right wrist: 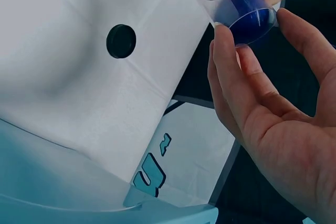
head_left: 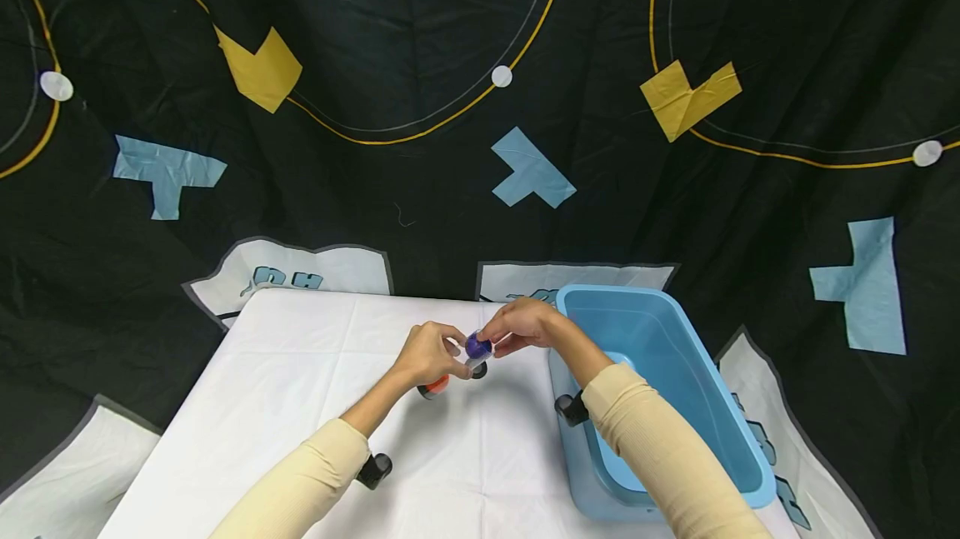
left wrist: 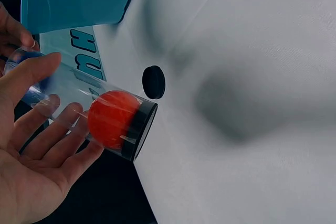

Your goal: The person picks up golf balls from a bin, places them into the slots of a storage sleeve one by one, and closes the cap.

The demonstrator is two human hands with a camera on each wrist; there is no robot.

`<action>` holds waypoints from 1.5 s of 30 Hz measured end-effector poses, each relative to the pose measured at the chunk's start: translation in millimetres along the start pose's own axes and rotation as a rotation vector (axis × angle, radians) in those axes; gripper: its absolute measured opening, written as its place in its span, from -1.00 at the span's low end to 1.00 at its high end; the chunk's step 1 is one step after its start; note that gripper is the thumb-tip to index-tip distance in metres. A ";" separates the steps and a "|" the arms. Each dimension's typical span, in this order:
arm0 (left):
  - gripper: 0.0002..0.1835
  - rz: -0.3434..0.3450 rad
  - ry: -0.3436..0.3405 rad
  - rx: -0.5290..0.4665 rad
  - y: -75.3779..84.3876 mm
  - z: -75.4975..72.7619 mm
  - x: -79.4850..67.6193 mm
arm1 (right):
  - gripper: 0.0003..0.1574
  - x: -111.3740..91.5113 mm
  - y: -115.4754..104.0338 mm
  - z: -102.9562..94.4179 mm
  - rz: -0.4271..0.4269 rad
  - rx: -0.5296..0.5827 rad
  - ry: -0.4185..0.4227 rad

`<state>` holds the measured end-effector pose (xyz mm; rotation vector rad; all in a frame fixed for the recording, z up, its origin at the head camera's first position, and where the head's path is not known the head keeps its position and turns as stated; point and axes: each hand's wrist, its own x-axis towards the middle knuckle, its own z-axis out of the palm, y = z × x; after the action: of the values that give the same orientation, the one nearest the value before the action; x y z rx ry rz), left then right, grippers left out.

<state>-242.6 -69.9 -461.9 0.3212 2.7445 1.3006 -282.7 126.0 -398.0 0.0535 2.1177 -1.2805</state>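
Observation:
A clear tube [left wrist: 73, 85] lies across my left hand [head_left: 427, 353], which grips it between thumb and fingers. At its lower end, fitted with a black cap, sits an orange-red ball [left wrist: 113, 119]. The blue ball [right wrist: 252, 24] is inside the uncapped end. My right hand [head_left: 521, 324] holds that end, with thumb and fingertips at opposite sides of the rim. Below the tube, a loose black cap [left wrist: 154, 82] rests on the white table [head_left: 337, 356]. In the head view the hands cover much of the tube.
A light blue plastic tub [head_left: 663, 299] stands at the table's right side, under my right forearm. Black curtain [head_left: 420, 214] with tape marks hangs beyond the far table edge. Small black cameras sit at both wrists.

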 end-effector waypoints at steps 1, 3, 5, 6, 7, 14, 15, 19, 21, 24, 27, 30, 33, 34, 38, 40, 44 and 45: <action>-0.59 0.003 -0.003 -0.003 0.0 -0.1 -0.1 | -0.66 0.2 0.1 -0.7 0.002 0.000 -0.002; -0.59 0.013 -0.009 -0.008 0.1 -0.2 -0.5 | -0.66 0.3 0.0 -2.5 0.002 -0.007 -0.007; -0.59 0.018 -0.012 -0.011 0.1 -0.3 -1.2 | -0.66 -0.3 -0.4 -5.0 0.001 -0.011 -0.012; -0.59 0.019 -0.008 -0.010 0.0 -0.4 -1.6 | -0.65 -1.0 -0.7 -6.5 0.002 -0.012 -0.013; -0.59 0.017 -0.006 -0.008 0.0 -0.7 -1.9 | -0.64 -1.9 -1.1 -8.4 0.000 -0.014 -0.014; -0.61 0.007 0.010 -0.006 -4.2 -3.0 -4.0 | -0.61 -11.4 -1.3 -30.3 -0.001 -0.026 0.051; -0.61 0.009 0.014 -0.004 -4.9 -3.5 -4.1 | -0.61 -13.1 -0.6 -34.8 0.001 -0.024 0.066; -0.60 0.006 0.017 -0.001 -7.6 -5.1 -4.7 | -0.56 -20.8 7.1 -57.4 -0.002 -0.022 0.106; -0.60 0.000 0.019 -0.001 -8.7 -5.4 -5.3 | -0.53 -24.3 13.7 -69.9 -0.010 -0.028 0.119; -0.62 -0.009 0.021 0.002 -10.4 -5.8 -6.4 | -0.46 -29.8 26.0 -88.3 -0.016 -0.040 0.140; -0.62 -0.011 0.024 0.007 -11.6 -6.0 -6.6 | -0.40 -35.6 41.0 -103.9 -0.012 -0.041 0.176; -0.62 -0.009 0.024 0.005 -11.9 -6.1 -6.4 | -0.32 -40.9 57.2 -115.1 0.022 -0.021 0.226; -0.61 -0.009 0.024 0.002 -12.2 -6.1 -6.5 | -0.23 -42.1 74.3 -121.8 0.067 0.007 0.270; -0.61 -0.010 0.023 0.002 -12.4 -5.9 -6.5 | -0.21 -41.6 80.2 -123.2 0.081 0.015 0.276; -0.62 -0.015 0.022 0.007 -14.4 -5.1 -7.0 | -0.15 -34.7 102.5 -124.6 0.121 0.048 0.298; -0.62 -0.017 0.023 0.008 -15.3 -5.0 -7.2 | -0.13 -29.4 112.2 -123.4 0.137 0.065 0.302; -0.62 -0.020 0.022 0.001 -16.0 -5.3 -7.4 | -0.18 -19.0 128.6 -119.7 0.175 0.101 0.321; -0.62 -0.020 0.022 0.000 -16.2 -5.5 -7.4 | -0.20 -16.7 132.0 -118.4 0.185 0.104 0.328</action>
<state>-238.8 -85.7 -471.1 0.2809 2.7586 1.3077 -283.3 294.7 -454.9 0.5248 2.2507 -1.3403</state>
